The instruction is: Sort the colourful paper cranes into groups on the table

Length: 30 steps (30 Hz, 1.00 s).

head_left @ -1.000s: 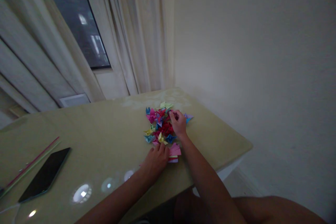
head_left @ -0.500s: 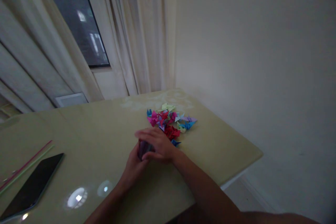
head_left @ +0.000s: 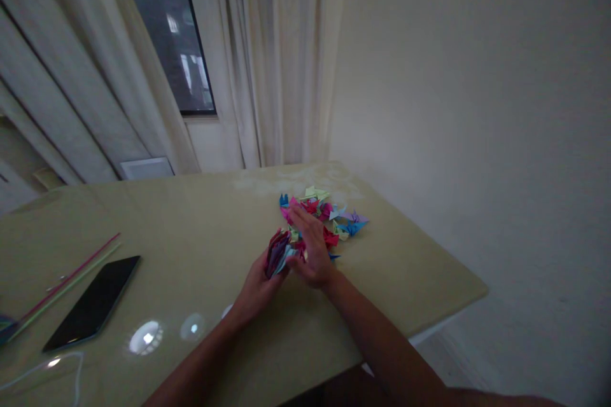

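Cable (head_left: 79, 372), thin and white, curves over the tabletop (head_left: 200, 235) well to the left of the grip and nearer the person. A red stick (head_left: 71, 276) and a pale green stick (head_left: 65, 291) lie side by side, also well left of the grip, with a dark phone (head_left: 93, 302) flat just beside them, on the side towards it. The left hand (head_left: 258, 289) has its grip curled round a bundle of folded papers (head_left: 278, 254), red, purple and light blue layers raised at its fingers. Just right of that, the right hand (head_left: 311, 254) holds its grip wide, fingers stretched forward, its thumb by the bundle; whether they touch I cannot tell. Behind and right of this open grip, partly hidden by it, spreads a heap of folded paper figures (head_left: 352, 227), blue, red, lilac and pale green.
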{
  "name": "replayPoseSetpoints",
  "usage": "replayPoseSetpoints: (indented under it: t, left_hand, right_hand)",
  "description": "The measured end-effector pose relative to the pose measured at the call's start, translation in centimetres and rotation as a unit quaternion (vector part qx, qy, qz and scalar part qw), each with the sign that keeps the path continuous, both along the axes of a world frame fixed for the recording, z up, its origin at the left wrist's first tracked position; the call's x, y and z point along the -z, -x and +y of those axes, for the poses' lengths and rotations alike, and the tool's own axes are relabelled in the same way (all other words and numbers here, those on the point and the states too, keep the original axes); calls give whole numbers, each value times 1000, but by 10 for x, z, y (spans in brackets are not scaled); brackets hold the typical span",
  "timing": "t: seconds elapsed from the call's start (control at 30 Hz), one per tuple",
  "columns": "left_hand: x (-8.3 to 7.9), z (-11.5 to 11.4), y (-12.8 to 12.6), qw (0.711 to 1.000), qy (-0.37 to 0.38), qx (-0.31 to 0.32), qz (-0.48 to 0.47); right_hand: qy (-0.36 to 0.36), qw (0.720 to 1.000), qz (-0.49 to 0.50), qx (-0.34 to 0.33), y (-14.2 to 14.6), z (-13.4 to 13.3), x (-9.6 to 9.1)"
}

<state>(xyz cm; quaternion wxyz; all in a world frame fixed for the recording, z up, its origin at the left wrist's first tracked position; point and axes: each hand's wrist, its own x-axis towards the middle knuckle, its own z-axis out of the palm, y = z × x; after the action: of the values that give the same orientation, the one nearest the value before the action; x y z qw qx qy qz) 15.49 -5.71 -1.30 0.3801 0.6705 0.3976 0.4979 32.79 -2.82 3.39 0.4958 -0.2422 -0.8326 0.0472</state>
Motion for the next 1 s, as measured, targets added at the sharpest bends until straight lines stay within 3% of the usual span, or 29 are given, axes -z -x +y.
replayPoseSetpoints:
  t: [0.1, 0.23, 0.37, 0.53, 0.67, 0.8, 0.93, 1.0]
  left_hand:
    - [-2, -2, 0, 1000, -21, -2, -11]
    - [-8, -5, 0, 997, 67, -35, 10]
    - [-7, -1, 4, 998, 54, 20, 13]
    - [1, 3, 6, 998, 62, -13, 15]
    - [-1, 2, 5, 999, 36, 27, 0]
    - [0, 1, 5, 1000, 19, 1, 14]
    - [6, 4, 7, 999, 16, 23, 16]
    - [6, 4, 8, 1000, 12, 10, 12]
  right_hand:
    - [-16, 996, -72, -56, -4, 2, 1]
    - [7, 998, 25, 52, -6, 2, 1]
    - [-31, 994, -89, -55, -4, 0, 0]
    - [-27, 997, 41, 54, -4, -3, -2]
    - [-64, 990, -119, -51, 0, -5, 1]
    - [-29, 997, -11, 63, 2, -7, 3]
    - [-73, 988, -128, -47, 4, -9, 3]
    - [-60, 993, -95, -20, 4, -9, 4]
